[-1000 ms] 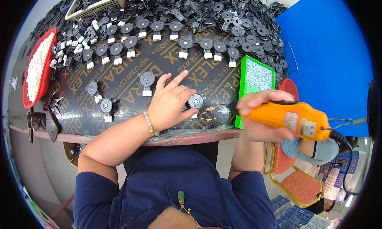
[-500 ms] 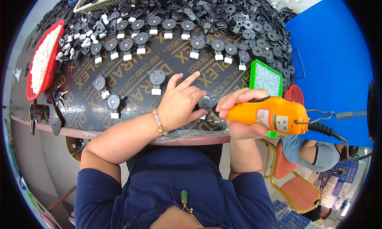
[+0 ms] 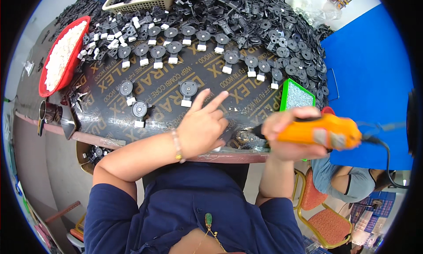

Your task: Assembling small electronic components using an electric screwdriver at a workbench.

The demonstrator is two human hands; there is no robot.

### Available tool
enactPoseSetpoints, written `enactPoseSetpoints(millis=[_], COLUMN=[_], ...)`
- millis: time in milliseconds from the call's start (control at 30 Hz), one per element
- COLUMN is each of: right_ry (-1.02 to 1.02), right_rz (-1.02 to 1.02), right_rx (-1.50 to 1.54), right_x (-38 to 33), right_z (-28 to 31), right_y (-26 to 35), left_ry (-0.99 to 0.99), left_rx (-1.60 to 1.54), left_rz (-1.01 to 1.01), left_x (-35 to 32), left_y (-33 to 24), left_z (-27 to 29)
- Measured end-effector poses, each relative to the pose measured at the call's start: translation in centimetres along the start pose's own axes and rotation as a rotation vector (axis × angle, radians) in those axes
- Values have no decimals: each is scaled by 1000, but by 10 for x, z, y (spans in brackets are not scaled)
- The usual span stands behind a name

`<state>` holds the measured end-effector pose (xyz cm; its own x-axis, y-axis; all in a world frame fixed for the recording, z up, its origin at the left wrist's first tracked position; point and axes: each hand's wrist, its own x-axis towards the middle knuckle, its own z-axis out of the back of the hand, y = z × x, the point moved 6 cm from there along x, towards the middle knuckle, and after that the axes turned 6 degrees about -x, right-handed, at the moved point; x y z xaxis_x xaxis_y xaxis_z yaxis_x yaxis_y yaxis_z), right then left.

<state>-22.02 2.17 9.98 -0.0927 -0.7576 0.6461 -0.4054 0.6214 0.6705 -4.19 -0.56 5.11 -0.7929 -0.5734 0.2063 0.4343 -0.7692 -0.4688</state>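
My right hand (image 3: 286, 135) grips an orange electric screwdriver (image 3: 321, 131) lying level, its black tip pointing left toward the table's near edge. My left hand (image 3: 203, 125) rests at that edge with index and middle fingers raised, pressing on a small part beneath it that is mostly hidden. Round black plastic parts with white square clips (image 3: 188, 90) lie in rows on the dark printed board (image 3: 167, 84).
A red tray of white clips (image 3: 61, 55) sits at the left. A green tray of small screws (image 3: 296, 95) stands right of my hands. A heap of black parts (image 3: 264, 20) and a cream basket (image 3: 141, 0) fill the far side. Another person sits on an orange chair (image 3: 343, 183) at lower right.
My right hand has brought the orange screwdriver leftward and down to the table edge beside my left hand. The left hand stayed over the part.
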Motion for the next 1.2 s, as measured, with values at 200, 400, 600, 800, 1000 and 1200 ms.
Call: enactPoseSetpoints(millis=[200,400,600,800,1000,1200], right_ry=[-104,-334,-399,-450,-471,-446], right_rz=[22,6,-21,30,34,18], right_rx=[-351,-464,-629,-698,-698,-699], right_x=[-9,-29,-25,-28,-26,-27], right_z=[74,116,132,154,158,153], right_y=[73,94,68,63,58,58], left_ry=[-49,-167,-124,-118,-128,-142], left_rx=[297,265,338,160,-5,-154], left_rz=[313,315,196,42,61,153], left_x=[-72,-55,-9,22,21,19], left_y=[63,78,75,13,21,35], left_z=[70,93,40,6,-14,-15])
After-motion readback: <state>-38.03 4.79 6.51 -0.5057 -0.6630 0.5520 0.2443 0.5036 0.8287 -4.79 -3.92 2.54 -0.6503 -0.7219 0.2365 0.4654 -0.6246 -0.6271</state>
